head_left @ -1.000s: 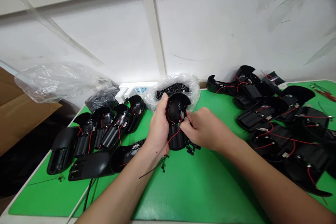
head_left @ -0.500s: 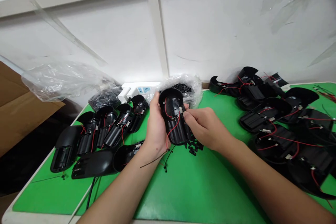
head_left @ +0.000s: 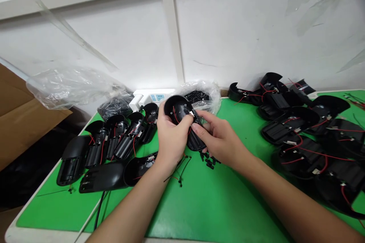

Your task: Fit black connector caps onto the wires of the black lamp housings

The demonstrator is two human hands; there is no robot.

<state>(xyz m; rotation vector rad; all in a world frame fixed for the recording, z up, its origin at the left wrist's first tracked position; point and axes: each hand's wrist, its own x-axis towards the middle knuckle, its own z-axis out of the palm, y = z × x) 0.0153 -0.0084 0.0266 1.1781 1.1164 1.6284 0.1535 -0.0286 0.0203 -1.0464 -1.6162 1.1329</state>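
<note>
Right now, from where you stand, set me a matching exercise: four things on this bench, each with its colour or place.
Things:
1. Power strip
2. Central black housing
3. Cardboard box
4. Small loose pieces

Descriptions:
A. Brown, at the left edge of view
B. Black, scattered on the green mat
C. White with blue socket panels
D. Between left hand and right hand

Pairs: 1-C, 2-D, 3-A, 4-B
</note>
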